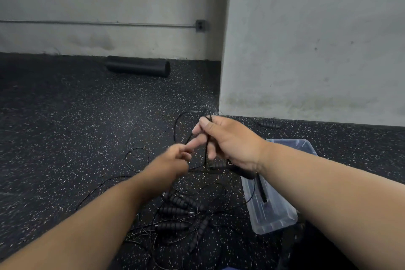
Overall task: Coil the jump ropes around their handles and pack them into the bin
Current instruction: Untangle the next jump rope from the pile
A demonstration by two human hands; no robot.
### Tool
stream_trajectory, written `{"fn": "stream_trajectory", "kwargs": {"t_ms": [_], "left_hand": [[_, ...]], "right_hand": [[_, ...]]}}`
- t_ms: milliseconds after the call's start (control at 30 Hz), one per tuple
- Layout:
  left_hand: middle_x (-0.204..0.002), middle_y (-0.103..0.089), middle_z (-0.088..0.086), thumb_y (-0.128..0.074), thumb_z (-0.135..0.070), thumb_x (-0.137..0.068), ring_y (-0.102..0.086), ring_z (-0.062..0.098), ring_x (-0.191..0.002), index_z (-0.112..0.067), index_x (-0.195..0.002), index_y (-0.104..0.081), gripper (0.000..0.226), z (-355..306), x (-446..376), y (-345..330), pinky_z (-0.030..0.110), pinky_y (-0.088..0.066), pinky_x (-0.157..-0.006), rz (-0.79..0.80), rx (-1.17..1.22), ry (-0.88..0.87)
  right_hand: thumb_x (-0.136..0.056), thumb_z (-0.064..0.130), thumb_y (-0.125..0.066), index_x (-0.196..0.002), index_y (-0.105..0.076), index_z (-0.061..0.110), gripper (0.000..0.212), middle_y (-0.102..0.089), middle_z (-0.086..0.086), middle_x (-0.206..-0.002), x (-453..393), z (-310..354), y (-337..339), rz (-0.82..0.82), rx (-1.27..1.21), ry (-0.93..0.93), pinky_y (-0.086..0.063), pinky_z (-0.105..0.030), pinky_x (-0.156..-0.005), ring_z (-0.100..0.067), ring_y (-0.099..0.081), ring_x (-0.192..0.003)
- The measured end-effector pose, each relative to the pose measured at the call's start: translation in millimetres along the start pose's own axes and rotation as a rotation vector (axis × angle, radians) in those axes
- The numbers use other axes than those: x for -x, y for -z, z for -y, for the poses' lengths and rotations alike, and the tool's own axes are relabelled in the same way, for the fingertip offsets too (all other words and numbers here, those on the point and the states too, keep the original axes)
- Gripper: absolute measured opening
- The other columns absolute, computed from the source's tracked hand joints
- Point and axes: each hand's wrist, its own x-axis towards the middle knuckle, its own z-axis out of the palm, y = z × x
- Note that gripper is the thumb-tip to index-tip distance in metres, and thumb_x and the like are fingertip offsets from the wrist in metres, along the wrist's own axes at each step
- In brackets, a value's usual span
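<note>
The speckled floor (65, 116) carries tangled jump ropes (179, 215), a clear bin (274, 221) and a foam roller (138, 68).

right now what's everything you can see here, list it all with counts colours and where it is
jump rope handles: at least five, black, ribbed, in a tangle of thin black cord on the floor under the hands
lone handle: one, black, on the floor by the wall base, far right
held rope: one, thin black cord, running through the right hand
bin: one, clear plastic, on the floor at right, a black rope inside
foam roller: one, black, lying against the far wall
outlet box: one, grey, on the wall with a conduit running left
floor: black, white-speckled
left hand: one, fingers curled, blurred
right hand: one, gripping the held rope
</note>
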Motion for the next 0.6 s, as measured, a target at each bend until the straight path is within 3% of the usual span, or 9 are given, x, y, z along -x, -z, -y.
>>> {"fn": "stream_trajectory", "kwargs": {"t_ms": [67, 133, 200, 267, 333, 400, 500, 600], "left_hand": [[-0.144, -0.049, -0.008, -0.066, -0.021, -0.095, -0.056, 0.008, -0.114, -0.049, -0.145, -0.047, 0.06, 7.3, 2.2, -17.6, 0.029, -0.048, -0.091, 0.117, -0.17, -0.007], [-0.149, -0.045, -0.015, -0.067, -0.035, -0.099, -0.053, 0.003, -0.123, -0.059, -0.143, -0.044, 0.055, 17.3, 2.1, -34.1, 0.027, -0.045, -0.101, 0.147, -0.289, -0.054], [-0.127, -0.063, -0.023, -0.061, -0.045, -0.103, -0.061, -0.003, -0.11, -0.06, -0.121, -0.055, 0.024, 21.4, 0.6, -41.0, 0.026, -0.05, -0.097, 0.122, -0.372, -0.078], [-0.086, -0.07, -0.025, -0.057, -0.045, -0.106, -0.063, -0.009, -0.078, -0.047, -0.101, -0.059, 0.005, 15.5, 0.5, -37.0, 0.019, -0.05, -0.07, 0.111, -0.428, -0.056], [-0.075, -0.068, -0.019, -0.058, -0.045, -0.106, -0.06, -0.005, -0.067, -0.041, -0.099, -0.061, 0.009, 9.5, -1.0, -28.0, 0.022, -0.044, -0.061, 0.075, -0.491, -0.083], [-0.081, -0.072, -0.014, -0.06, -0.046, -0.104, -0.064, 0.005, -0.071, -0.037, -0.104, -0.065, 0.01, 5.4, -2.3, -18.0, 0.028, -0.048, -0.068, 0.028, -0.513, -0.117], [-0.087, -0.074, -0.003, -0.062, -0.051, -0.101, -0.07, 0.018, -0.082, -0.029, -0.099, -0.069, 0.023, 5.7, -5.7, -4.5, 0.041, -0.056, -0.08, 0.051, -0.494, -0.094], [-0.076, -0.064, -0.001, -0.05, -0.071, -0.095, -0.057, 0.013, -0.067, -0.018, -0.088, -0.065, 0.056, 2.0, -7.5, 3.1, 0.039, -0.05, -0.07, 0.094, -0.551, -0.12]], "right_hand": [[-0.111, 0.039, -0.043, -0.102, -0.058, 0.015, 0.03, -0.079, -0.013, -0.095, -0.6, 7.7, -1.1, 0.019, -0.138, 0.006, -0.031, -0.016, -0.039, -0.009, -0.055, -0.049], [-0.111, 0.04, -0.041, -0.1, -0.055, 0.016, 0.031, -0.078, -0.012, -0.091, -1.7, 13.4, -1.6, 0.032, -0.201, 0.027, -0.027, -0.017, -0.037, -0.007, -0.055, -0.046], [-0.111, 0.041, -0.04, -0.1, -0.055, 0.015, 0.032, -0.079, -0.013, -0.094, -2.4, 17.3, -0.6, 0.041, -0.218, 0.047, -0.026, -0.018, -0.037, -0.007, -0.056, -0.046], [-0.111, 0.043, -0.041, -0.103, -0.057, 0.016, 0.032, -0.079, -0.01, -0.105, -2.9, 19.0, 3.3, 0.016, -0.149, 0.074, -0.029, -0.017, -0.041, -0.008, -0.059, -0.05], [-0.11, 0.045, -0.042, -0.104, -0.058, 0.018, 0.032, -0.079, -0.005, -0.111, -4.0, 17.7, 9.7, -0.042, -0.004, 0.114, -0.036, -0.014, -0.054, -0.012, -0.06, -0.055], [-0.11, 0.043, -0.043, -0.101, -0.058, 0.018, 0.031, -0.079, -0.006, -0.108, -5.1, 16.1, 16.5, -0.085, 0.03, 0.14, -0.04, -0.013, -0.06, -0.014, -0.061, -0.057], [-0.111, 0.039, -0.044, -0.097, -0.055, 0.017, 0.028, -0.079, -0.011, -0.099, -4.8, 18.2, 26.0, -0.13, -0.132, 0.111, -0.037, -0.01, -0.043, -0.013, -0.063, -0.054], [-0.111, 0.04, -0.045, -0.097, -0.054, 0.019, 0.027, -0.078, -0.009, -0.095, -6.7, 20.5, 35.6, -0.172, -0.153, 0.125, -0.029, -0.015, -0.036, -0.011, -0.064, -0.053]]}}
